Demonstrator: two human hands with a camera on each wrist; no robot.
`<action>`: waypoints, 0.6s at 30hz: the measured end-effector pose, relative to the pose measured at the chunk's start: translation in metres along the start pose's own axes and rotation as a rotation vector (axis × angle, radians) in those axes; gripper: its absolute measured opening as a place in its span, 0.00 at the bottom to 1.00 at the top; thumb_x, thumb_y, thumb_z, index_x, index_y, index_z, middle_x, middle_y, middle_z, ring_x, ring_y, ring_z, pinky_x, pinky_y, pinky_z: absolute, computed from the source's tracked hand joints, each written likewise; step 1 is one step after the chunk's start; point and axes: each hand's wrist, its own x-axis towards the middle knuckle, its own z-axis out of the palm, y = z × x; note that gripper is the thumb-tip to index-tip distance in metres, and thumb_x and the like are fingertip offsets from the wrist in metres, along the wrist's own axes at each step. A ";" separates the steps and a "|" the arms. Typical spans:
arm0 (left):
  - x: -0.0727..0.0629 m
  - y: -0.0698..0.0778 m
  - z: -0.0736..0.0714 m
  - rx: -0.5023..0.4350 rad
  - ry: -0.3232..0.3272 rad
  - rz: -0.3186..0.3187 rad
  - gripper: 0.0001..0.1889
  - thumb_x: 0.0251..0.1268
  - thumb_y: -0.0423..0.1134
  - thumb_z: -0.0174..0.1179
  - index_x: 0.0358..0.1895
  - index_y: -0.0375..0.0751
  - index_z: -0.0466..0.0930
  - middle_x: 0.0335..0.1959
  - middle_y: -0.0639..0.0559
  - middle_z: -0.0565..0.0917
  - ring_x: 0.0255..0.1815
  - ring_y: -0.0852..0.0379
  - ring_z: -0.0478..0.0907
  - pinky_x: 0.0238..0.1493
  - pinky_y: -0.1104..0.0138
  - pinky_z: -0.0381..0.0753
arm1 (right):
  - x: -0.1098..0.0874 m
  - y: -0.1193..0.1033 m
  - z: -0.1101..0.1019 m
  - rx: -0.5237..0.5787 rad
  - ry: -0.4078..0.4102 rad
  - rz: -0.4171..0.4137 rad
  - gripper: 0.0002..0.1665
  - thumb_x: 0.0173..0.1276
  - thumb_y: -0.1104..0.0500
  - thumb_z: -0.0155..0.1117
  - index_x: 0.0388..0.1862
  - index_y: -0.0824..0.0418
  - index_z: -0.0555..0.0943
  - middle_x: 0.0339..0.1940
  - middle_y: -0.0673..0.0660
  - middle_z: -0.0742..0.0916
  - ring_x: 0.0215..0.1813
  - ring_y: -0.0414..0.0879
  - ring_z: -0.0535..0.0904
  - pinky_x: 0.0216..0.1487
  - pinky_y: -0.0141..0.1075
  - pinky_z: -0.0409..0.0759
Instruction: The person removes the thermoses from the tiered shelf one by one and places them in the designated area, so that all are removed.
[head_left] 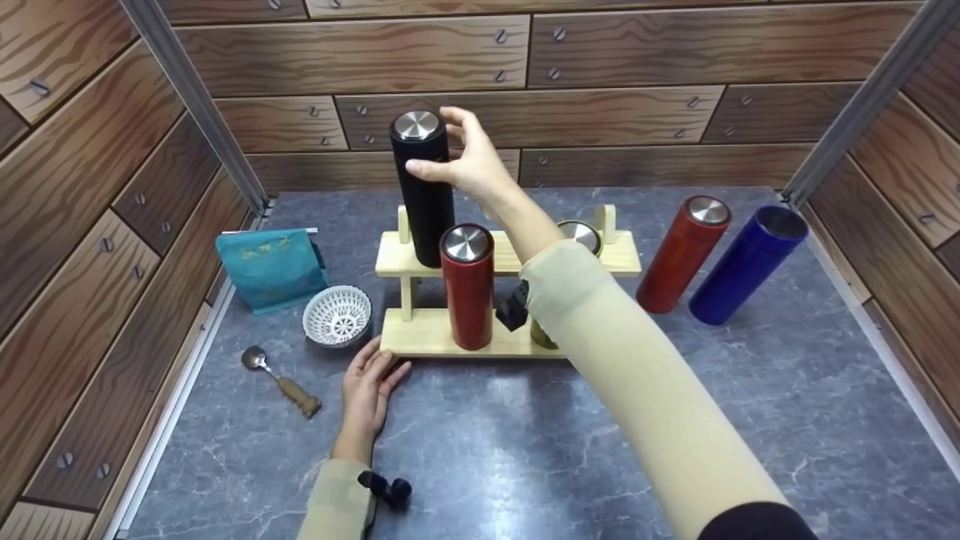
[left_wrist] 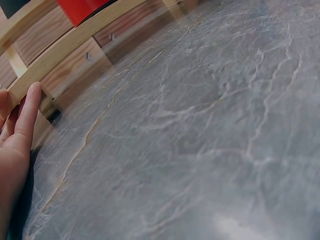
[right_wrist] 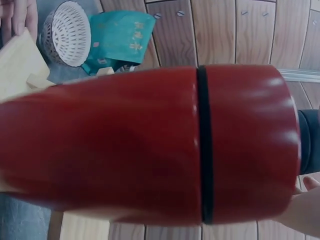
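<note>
In the head view my right hand [head_left: 472, 161] is at the top of a tall black thermos bottle [head_left: 427, 202], thumb across its front and fingers round its right side. The bottle stands upright at the left of the upper shelf of a two-tier wooden rack [head_left: 405, 343]. With my left hand [head_left: 365, 390] I hold the rack's front left corner; the left wrist view shows fingers [left_wrist: 29, 112] against the board's edge. A red thermos bottle [head_left: 471, 300] stands on the lower shelf and fills much of the right wrist view. My right sleeve partly hides an olive-green bottle [head_left: 581, 236].
Right of the rack stand another red bottle [head_left: 679, 262] and a blue bottle [head_left: 742, 270] with a dark top. On the left are a teal bag [head_left: 270, 270], a white woven bowl [head_left: 337, 316] and a spoon [head_left: 281, 381] with a wooden handle. Wood-patterned walls enclose the marbled table.
</note>
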 end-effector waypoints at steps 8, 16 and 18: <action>0.001 -0.003 0.001 0.015 0.016 -0.003 0.25 0.62 0.25 0.57 0.63 0.32 0.63 0.53 0.41 0.74 0.48 0.49 0.78 0.48 0.53 0.81 | 0.004 0.004 0.011 0.012 0.045 -0.018 0.48 0.44 0.68 0.77 0.64 0.57 0.64 0.51 0.56 0.77 0.51 0.48 0.74 0.51 0.35 0.76; 0.001 -0.003 0.001 0.006 0.027 -0.014 0.24 0.62 0.24 0.56 0.61 0.33 0.66 0.52 0.41 0.74 0.48 0.49 0.78 0.49 0.53 0.81 | 0.002 0.010 0.009 0.000 0.096 -0.078 0.45 0.41 0.66 0.79 0.60 0.57 0.69 0.47 0.56 0.80 0.50 0.47 0.75 0.48 0.36 0.78; 0.001 -0.003 0.002 0.010 0.025 -0.011 0.24 0.62 0.24 0.56 0.62 0.33 0.65 0.51 0.41 0.75 0.48 0.49 0.78 0.49 0.53 0.81 | 0.001 0.010 0.007 0.011 0.098 -0.093 0.45 0.40 0.65 0.80 0.59 0.58 0.70 0.47 0.56 0.80 0.48 0.48 0.76 0.47 0.36 0.79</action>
